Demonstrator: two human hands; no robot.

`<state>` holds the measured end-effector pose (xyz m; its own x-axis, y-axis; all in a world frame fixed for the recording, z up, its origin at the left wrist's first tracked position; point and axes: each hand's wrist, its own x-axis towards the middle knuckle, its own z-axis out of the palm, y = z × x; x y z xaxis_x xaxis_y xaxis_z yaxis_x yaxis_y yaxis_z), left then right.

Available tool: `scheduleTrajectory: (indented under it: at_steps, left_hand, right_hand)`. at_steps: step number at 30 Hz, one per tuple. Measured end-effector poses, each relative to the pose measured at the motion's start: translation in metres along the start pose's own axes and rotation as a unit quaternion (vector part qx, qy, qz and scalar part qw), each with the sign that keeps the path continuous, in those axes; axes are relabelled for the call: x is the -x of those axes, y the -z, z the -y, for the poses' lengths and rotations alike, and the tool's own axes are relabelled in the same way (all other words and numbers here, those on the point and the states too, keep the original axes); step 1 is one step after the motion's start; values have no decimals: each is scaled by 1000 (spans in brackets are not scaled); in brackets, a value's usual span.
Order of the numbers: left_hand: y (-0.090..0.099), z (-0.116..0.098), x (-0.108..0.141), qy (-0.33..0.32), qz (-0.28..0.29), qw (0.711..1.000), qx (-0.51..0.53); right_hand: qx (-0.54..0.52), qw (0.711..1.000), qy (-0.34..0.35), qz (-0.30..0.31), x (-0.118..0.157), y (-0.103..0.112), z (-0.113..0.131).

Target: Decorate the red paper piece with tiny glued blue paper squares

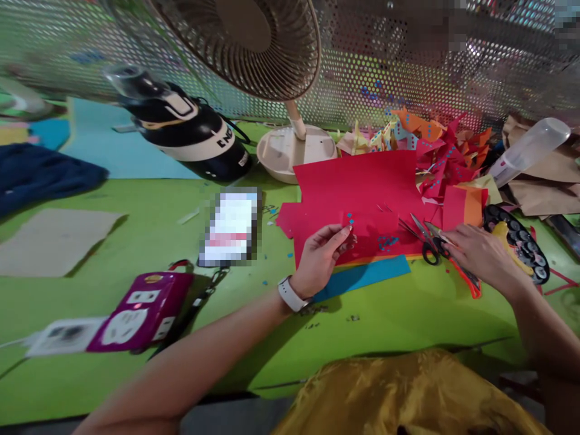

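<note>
My left hand (324, 251), with a pale watch band at the wrist, is closed in a pinch on a small red paper piece (350, 221) with blue dots. It hovers over a large red paper sheet (357, 181). Small blue bits (388, 243) lie on the sheet. My right hand (480, 254) is at the sheet's right edge, fingers curled down over a thin silver tool (434, 231) whose kind I cannot make out. Beside and partly under that hand lie scissors with orange handles (469, 281) and a black finger ring (430, 254). A blue paper strip (367, 278) sticks out below the sheet.
Behind the sheet are cut paper scraps (446, 145) and a white fan base (296, 151). To the left stand a dark bottle (203, 139), a phone (230, 226) and a purple power strip (140, 308). A black round-welled palette (521, 241) and a clear bottle (530, 151) are right.
</note>
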<state>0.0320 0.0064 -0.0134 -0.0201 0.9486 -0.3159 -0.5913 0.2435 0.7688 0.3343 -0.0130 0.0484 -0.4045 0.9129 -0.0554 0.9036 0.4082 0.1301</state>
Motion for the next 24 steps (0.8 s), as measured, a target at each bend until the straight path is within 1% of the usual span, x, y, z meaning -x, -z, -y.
scheduleTrajectory:
  at_steps: [3,5,9,11,14,18,20,24]
  left_hand:
    - [0,0,0,-1,4,1000,-4]
    - [0,0,0,-2,5,1000,-6]
    - [0,1,-1,-4,2,1000,-8]
    - [0,1,-1,-5,1,1000,-8]
    - [0,1,-1,-6,4,1000,-11]
    - [0,1,0,-9,3,1000,-14]
    - [1,2,0,-10,4,1000,-13]
    - [2,2,-1,-9,5,1000,-6]
  right_hand:
    - [-4,998,-33,47,9,11,-8]
    - [-9,996,-45,78,12,14,-10]
    - [-11,991,-52,121,11,16,0]
    - [3,990,-58,132,9,15,7]
    - [13,991,-61,117,7,14,15]
    - [-3,994,-49,99,3,9,23]
    - [-5,995,-43,88,2,4,27]
    - [9,999,-16,46,-1,-8,33]
